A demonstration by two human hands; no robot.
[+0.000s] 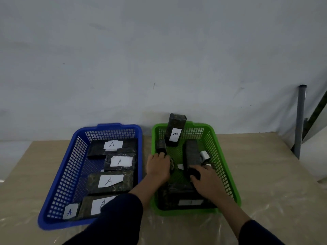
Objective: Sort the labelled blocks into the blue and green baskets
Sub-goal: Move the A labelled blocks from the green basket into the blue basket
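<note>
Your left hand (158, 167) reaches into the left side of the green basket (228, 167), its fingertips pinching a small dark block (161, 147) that stands against the basket's left wall. Your right hand (205, 179) is in the middle of the same basket, fingers curled round the near end of a long dark block (192, 154) that points away from you. Just right of that block lies a smaller one with a white label (204, 155); the letter on it looks like a B, though it is too blurred to be sure.

At the far end of the green basket a tall block marked B (175, 131) stands upright, leaning on the far wall and rising above the rim. Nearest you in that basket a large dark block (180, 195) lies flat under your wrists, its white label too smeared to read.

The blue basket (58, 175) sits just left of the green one, both on the counter (265, 174). It holds flat dark blocks labelled A: one at the far end (99, 149), one nearer (120, 161), a third (109, 181), and a fourth (88, 206) partly hidden by your left sleeve (116, 214). A small A block (70, 211) sits in the near left corner.
</note>
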